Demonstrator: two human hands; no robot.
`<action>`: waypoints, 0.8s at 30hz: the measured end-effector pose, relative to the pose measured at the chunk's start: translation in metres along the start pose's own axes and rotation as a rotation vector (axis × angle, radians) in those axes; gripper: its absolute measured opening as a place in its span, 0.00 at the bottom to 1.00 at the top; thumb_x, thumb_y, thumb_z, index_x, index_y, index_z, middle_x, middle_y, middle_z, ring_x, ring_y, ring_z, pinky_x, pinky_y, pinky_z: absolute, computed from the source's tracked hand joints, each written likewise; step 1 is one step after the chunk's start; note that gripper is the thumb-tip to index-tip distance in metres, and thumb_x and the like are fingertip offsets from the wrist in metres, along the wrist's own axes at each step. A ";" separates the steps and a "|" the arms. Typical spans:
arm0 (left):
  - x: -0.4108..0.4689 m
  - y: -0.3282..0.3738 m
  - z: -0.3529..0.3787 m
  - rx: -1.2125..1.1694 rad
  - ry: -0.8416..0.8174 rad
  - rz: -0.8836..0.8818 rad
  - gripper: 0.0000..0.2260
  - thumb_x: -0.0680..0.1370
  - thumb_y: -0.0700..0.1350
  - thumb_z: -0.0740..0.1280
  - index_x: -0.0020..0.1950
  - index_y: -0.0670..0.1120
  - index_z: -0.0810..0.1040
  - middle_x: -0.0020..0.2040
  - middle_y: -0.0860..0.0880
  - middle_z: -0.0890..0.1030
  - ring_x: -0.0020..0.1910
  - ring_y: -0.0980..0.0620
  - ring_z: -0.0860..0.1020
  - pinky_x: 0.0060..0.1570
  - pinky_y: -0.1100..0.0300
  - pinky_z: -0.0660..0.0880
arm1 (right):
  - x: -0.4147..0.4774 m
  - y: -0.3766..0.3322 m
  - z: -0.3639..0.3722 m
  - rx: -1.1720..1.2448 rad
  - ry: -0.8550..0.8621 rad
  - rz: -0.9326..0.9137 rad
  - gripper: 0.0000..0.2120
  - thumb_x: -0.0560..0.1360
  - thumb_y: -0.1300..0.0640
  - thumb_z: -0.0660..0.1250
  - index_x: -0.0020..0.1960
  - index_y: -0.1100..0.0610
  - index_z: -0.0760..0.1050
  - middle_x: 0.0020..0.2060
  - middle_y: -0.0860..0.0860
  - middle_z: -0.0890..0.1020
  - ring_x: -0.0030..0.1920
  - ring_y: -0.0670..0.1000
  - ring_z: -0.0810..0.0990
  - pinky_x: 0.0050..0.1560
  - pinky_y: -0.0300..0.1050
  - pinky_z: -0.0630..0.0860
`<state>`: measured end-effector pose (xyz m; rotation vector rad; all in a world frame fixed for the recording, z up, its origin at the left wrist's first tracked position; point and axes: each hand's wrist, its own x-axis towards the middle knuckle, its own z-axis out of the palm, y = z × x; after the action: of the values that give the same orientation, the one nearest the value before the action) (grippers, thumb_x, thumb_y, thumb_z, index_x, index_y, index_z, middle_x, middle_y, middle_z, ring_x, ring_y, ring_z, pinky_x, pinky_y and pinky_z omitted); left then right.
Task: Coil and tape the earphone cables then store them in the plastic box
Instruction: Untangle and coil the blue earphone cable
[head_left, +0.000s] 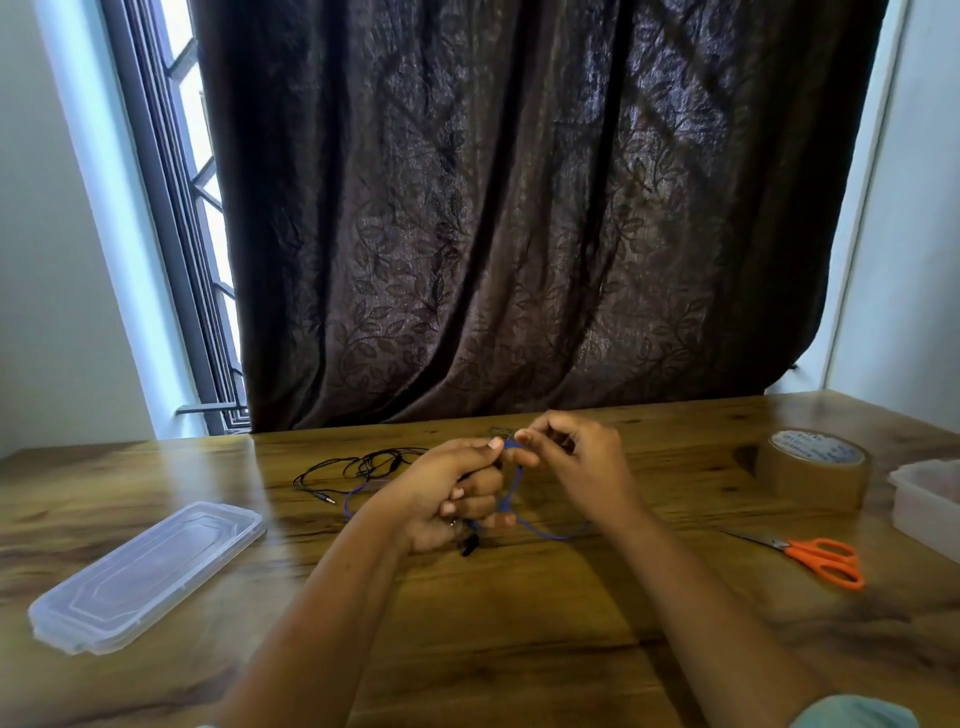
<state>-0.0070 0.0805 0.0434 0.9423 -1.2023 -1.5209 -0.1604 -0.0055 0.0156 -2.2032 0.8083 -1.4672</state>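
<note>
Wooden table (519, 623): both hands (452, 499) pinch blue cable (511, 488) mid-surface.

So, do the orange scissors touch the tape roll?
Apart: the head view shows bare table between the orange scissors and the tape roll.

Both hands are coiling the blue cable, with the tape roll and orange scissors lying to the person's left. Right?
Not quite. The head view shows the tape roll and orange scissors on the person's right; both hands do work the blue cable.
</note>
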 end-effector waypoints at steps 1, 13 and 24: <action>0.000 0.001 0.001 -0.053 0.011 0.042 0.17 0.83 0.45 0.53 0.57 0.37 0.77 0.19 0.54 0.60 0.15 0.60 0.58 0.35 0.59 0.78 | 0.000 0.001 0.001 0.018 -0.004 0.005 0.07 0.76 0.53 0.68 0.39 0.52 0.80 0.32 0.43 0.80 0.35 0.39 0.77 0.34 0.33 0.68; 0.006 0.005 -0.017 -0.089 0.419 0.436 0.19 0.84 0.50 0.48 0.55 0.44 0.76 0.57 0.42 0.81 0.54 0.48 0.80 0.58 0.53 0.72 | -0.016 -0.023 0.030 -0.173 -0.585 0.046 0.13 0.79 0.47 0.62 0.36 0.44 0.72 0.30 0.48 0.74 0.30 0.46 0.70 0.32 0.46 0.66; 0.011 -0.002 -0.025 0.287 0.384 0.094 0.31 0.73 0.67 0.47 0.41 0.41 0.73 0.38 0.40 0.81 0.36 0.45 0.80 0.42 0.55 0.77 | -0.005 -0.033 -0.005 -0.415 -0.276 -0.296 0.13 0.77 0.43 0.61 0.49 0.49 0.80 0.42 0.46 0.83 0.42 0.48 0.80 0.38 0.48 0.76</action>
<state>0.0132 0.0636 0.0363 1.2814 -1.1788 -1.0473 -0.1575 0.0231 0.0335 -2.8626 0.7700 -1.1482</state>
